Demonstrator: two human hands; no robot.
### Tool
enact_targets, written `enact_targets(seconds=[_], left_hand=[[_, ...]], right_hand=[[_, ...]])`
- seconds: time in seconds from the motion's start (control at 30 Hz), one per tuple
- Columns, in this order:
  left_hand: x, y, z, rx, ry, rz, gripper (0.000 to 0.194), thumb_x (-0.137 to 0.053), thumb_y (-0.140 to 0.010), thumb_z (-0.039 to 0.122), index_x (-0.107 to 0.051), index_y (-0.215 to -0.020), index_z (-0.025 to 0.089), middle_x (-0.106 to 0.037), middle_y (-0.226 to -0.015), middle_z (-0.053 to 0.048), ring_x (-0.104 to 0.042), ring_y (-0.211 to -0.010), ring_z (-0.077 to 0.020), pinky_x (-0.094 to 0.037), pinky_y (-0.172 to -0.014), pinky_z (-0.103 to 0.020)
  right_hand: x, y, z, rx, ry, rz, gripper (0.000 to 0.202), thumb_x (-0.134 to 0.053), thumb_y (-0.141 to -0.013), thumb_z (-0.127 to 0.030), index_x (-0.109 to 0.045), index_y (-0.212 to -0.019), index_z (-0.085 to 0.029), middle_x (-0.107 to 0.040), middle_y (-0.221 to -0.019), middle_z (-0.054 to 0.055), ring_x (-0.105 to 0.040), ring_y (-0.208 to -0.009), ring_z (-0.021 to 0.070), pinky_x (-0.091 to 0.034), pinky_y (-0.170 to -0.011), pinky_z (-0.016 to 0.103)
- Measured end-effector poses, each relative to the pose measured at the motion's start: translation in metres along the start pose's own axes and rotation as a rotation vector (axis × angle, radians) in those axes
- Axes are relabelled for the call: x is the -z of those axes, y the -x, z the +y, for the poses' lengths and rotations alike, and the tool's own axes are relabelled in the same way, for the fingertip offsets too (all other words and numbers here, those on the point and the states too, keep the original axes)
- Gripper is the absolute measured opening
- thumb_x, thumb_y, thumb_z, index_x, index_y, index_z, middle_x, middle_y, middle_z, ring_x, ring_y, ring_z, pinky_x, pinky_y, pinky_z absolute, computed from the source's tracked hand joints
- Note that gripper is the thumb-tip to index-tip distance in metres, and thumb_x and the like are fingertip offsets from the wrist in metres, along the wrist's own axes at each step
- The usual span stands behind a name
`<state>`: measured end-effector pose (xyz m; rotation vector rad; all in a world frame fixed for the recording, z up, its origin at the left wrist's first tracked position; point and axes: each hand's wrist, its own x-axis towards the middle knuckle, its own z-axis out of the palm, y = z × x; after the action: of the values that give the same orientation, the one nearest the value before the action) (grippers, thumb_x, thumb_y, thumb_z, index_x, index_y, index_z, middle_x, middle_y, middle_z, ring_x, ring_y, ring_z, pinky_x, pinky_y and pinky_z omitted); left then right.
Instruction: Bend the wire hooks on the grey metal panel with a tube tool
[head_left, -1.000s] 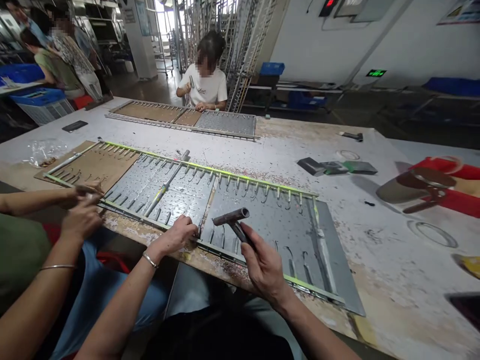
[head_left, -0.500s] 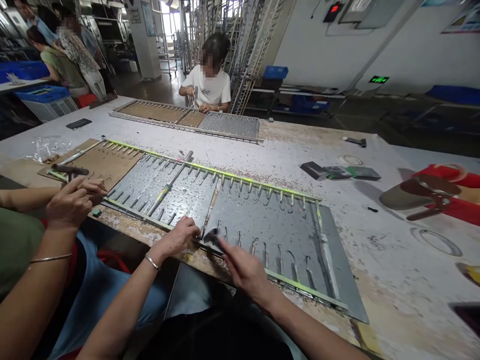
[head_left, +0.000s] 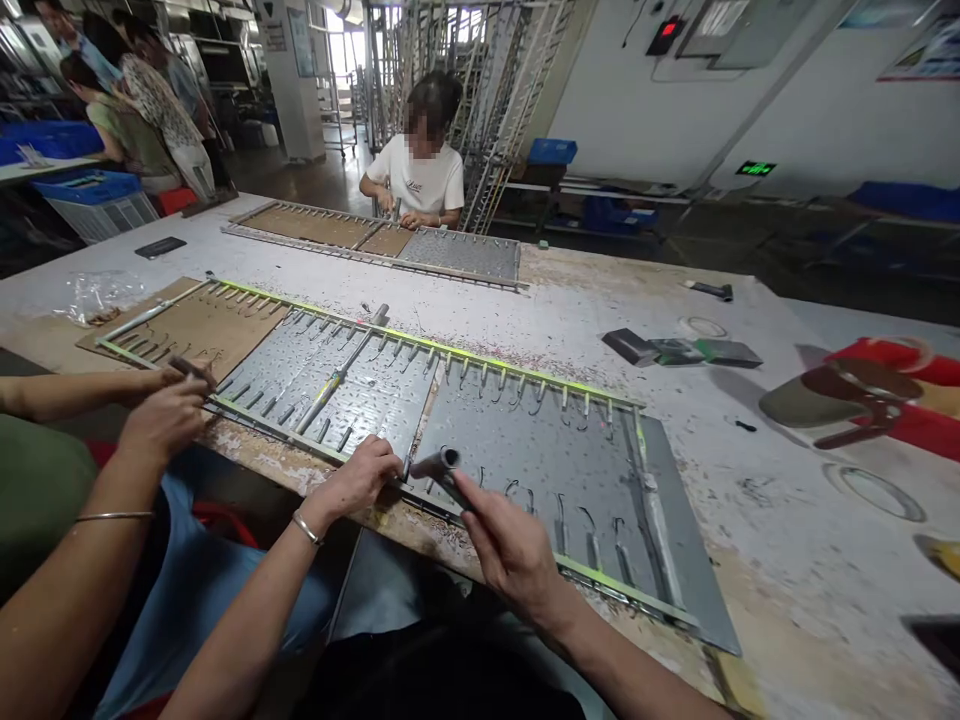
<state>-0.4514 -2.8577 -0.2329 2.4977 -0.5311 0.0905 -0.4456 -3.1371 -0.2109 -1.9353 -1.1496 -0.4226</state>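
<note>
With its thumb and fingers pinched at the near rail of a long hook rack, my left hand hides whatever sits between the fingertips. A small upright peg shows beside them. My right hand is closed round a dark hammer, its head raised just right of the left fingers, above the rail. Rows of curved wire hooks line both long rails, which have yellow-green strips. Grey dimpled sheets lie beneath the rack.
To my left, a co-worker's hands work with another hammer on the same rack. Across the table, a person in a white shirt works at a second rack. Dark blocks, tape rings and a red-handled tool lie right.
The hammer in my right hand has risen and tilted, its head now higher over the rail. My left hand stays almost still. The co-worker's hammer on the left has come down.
</note>
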Motion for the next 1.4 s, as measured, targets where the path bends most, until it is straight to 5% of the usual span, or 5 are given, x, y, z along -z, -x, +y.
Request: enact_targets(seconds=[0.5,0.63,0.8,1.17,1.4], left_hand=[[0.003,0.0,0.004,-0.005,0.077,0.018,0.024,-0.048,-0.091,0.004,-0.066,-0.094,0.019,-0.059,-0.094,-0.006,-0.049,-0.097,-0.0221,-0.042,-0.089,-0.035],[0.004,-0.001,0.004,-0.011,0.104,0.037,0.019,-0.049,-0.097,0.011,-0.066,-0.092,0.018,-0.061,-0.092,-0.006,-0.05,-0.096,-0.0223,-0.042,-0.089,-0.036],[0.006,0.001,0.0,-0.003,0.15,0.055,0.015,-0.054,-0.094,0.012,-0.067,-0.091,0.019,-0.061,-0.089,-0.005,-0.052,-0.094,-0.0212,-0.042,-0.088,-0.035],[0.01,0.003,-0.01,-0.004,0.216,0.028,0.017,-0.06,-0.08,0.005,-0.069,-0.084,0.019,-0.063,-0.087,-0.003,-0.054,-0.095,-0.0201,-0.044,-0.091,-0.034],[0.008,0.006,-0.008,0.015,0.183,0.055,0.017,-0.061,-0.08,0.006,-0.07,-0.086,0.018,-0.06,-0.084,-0.003,-0.053,-0.093,-0.0206,-0.044,-0.088,-0.034]], right_hand=[[-0.002,0.002,-0.003,-0.002,0.055,-0.121,0.041,-0.033,-0.117,-0.025,-0.041,-0.157,-0.019,-0.063,-0.085,0.006,-0.062,-0.066,0.0197,-0.052,-0.058,0.026],[0.0,0.002,-0.004,-0.025,-0.017,0.033,0.048,-0.038,-0.116,-0.019,-0.031,-0.163,-0.02,-0.065,-0.101,0.011,-0.066,-0.081,0.022,-0.056,-0.069,0.029],[-0.003,0.011,-0.004,0.019,0.041,-0.166,0.042,-0.03,-0.118,-0.025,-0.036,-0.159,-0.019,-0.059,-0.082,0.004,-0.06,-0.063,0.0191,-0.05,-0.056,0.025],[0.006,-0.002,-0.008,-0.012,-0.06,0.082,0.05,-0.041,-0.113,-0.016,-0.035,-0.162,-0.021,-0.064,-0.1,0.01,-0.066,-0.08,0.0227,-0.055,-0.066,0.029],[0.001,0.003,-0.006,0.04,0.084,-0.133,0.046,-0.036,-0.115,-0.019,-0.034,-0.161,-0.019,-0.054,-0.081,0.003,-0.055,-0.061,0.0198,-0.044,-0.054,0.027]])
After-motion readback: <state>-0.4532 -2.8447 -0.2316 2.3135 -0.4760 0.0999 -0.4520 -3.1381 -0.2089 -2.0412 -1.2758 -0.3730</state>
